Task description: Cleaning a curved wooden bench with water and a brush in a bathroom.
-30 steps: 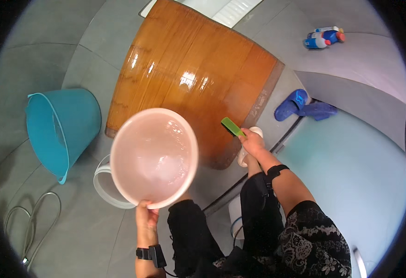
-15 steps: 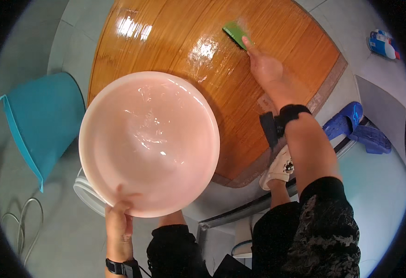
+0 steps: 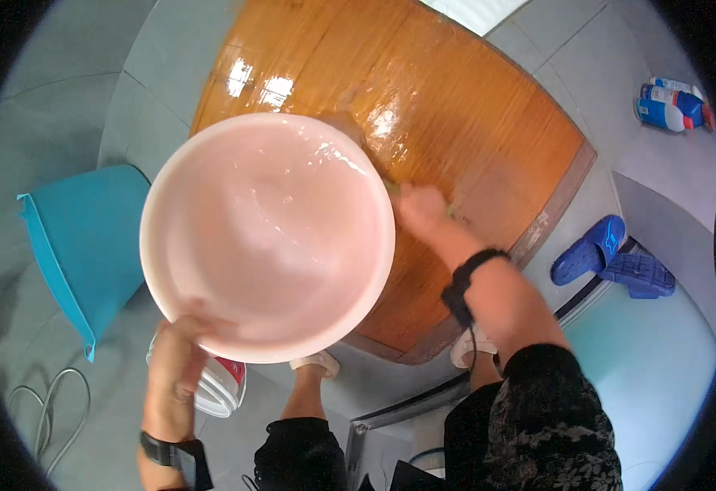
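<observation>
Gripping the rim of a pink basin (image 3: 268,237), held over the near left part of a wet brown slatted mat (image 3: 480,106): left hand (image 3: 176,360). Closed round a green brush (image 3: 391,186), blurred and mostly hidden: right hand (image 3: 421,211), drawn back from farther up the mat to just beside the basin's right rim; judged by this shift, brushing is under way.

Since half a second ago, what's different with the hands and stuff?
The right hand moved back across the brown mat toward the person, to the right of the pink basin, bringing the green brush, now mostly hidden. Nothing was let go. The left hand still holds the basin's rim; the teal bucket and blue slippers stayed put.
</observation>
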Available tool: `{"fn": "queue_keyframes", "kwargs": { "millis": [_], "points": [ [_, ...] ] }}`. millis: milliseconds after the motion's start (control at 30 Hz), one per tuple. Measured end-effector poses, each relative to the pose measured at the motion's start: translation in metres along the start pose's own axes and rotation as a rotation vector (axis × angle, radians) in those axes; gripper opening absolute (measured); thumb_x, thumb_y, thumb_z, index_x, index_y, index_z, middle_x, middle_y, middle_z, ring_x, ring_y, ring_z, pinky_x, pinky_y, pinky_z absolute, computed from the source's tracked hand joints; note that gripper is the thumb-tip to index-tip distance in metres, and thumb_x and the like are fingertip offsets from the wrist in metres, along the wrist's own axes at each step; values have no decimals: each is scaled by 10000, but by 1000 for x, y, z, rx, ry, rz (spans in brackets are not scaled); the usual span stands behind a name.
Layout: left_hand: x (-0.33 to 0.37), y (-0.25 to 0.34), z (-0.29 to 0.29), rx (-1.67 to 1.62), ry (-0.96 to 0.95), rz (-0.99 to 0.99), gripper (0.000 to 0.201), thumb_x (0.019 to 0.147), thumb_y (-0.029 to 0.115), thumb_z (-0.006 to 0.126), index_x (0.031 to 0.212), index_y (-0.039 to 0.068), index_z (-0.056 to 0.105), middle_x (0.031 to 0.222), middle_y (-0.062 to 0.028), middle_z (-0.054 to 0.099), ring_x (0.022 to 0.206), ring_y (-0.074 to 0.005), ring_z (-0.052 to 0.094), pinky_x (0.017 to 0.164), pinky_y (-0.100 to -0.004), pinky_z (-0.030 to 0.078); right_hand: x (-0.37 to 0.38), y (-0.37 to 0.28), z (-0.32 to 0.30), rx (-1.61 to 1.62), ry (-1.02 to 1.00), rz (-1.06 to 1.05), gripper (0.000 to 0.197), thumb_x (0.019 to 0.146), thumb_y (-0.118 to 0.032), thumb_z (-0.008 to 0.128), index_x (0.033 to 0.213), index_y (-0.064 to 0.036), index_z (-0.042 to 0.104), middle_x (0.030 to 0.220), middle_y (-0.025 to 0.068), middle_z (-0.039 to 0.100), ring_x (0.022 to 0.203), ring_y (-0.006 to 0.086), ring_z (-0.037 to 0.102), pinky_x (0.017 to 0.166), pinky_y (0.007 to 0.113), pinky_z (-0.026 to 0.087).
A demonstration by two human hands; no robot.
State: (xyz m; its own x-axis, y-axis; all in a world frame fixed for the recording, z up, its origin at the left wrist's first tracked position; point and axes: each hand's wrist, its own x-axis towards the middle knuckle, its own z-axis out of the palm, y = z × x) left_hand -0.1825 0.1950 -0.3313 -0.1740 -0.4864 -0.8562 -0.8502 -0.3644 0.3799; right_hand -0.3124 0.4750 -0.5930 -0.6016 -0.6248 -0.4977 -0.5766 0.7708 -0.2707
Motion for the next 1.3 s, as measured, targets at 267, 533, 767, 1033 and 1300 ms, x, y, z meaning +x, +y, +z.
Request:
{"fn": "queue_keyframes", "kwargs": {
  "millis": [267, 533, 767, 1033, 1300],
  "points": [
    [-3, 56, 40, 133, -130, -56, 374, 646, 51, 466, 993, -88, 461, 887, -160, 545, 749, -275, 581, 690, -376, 507, 14, 33, -12, -104, 103, 48, 563, 846, -98, 329, 1333, -320, 154, 798, 159, 606, 735, 267, 607, 631, 392, 495],
    [-17, 56, 43, 187, -39, 32, 342, 691, 24, 426, 1023, -58, 443, 887, -140, 541, 748, -255, 585, 671, -363, 513, 19, 56, -27, 170, 163, 313, 222, 766, -138, 460, 877, -41, 626, 802, 169, 619, 735, 287, 607, 615, 412, 480],
    [-22, 62, 58, 154, -91, 12, 323, 706, 30, 427, 1015, -56, 460, 883, -136, 548, 734, -247, 587, 617, -375, 513, 21, 117, -96, 431, 12, 437, 511, 878, -403, 271, 876, -10, 598, 811, 209, 597, 766, 339, 585, 663, 417, 456],
    [-16, 67, 96, 396, -149, 117, 358, 754, 87, 477, 1074, -73, 453, 886, -126, 555, 748, -209, 575, 575, -317, 495, -10, 133, -80, 416, 28, 600, 435, 885, -267, 335, 1301, -151, 284, 782, 152, 621, 685, 326, 604, 625, 456, 475],
    [-35, 84, 111, 563, -93, 471, 497, 740, 48, 454, 1232, 12, 392, 918, -58, 554, 784, -128, 525, 677, -232, 432, -39, 149, -44, 64, 334, 314, 592, 845, -96, 340, 1329, -366, 133, 850, 211, 593, 648, 297, 603, 524, 399, 466]
  ]
}}
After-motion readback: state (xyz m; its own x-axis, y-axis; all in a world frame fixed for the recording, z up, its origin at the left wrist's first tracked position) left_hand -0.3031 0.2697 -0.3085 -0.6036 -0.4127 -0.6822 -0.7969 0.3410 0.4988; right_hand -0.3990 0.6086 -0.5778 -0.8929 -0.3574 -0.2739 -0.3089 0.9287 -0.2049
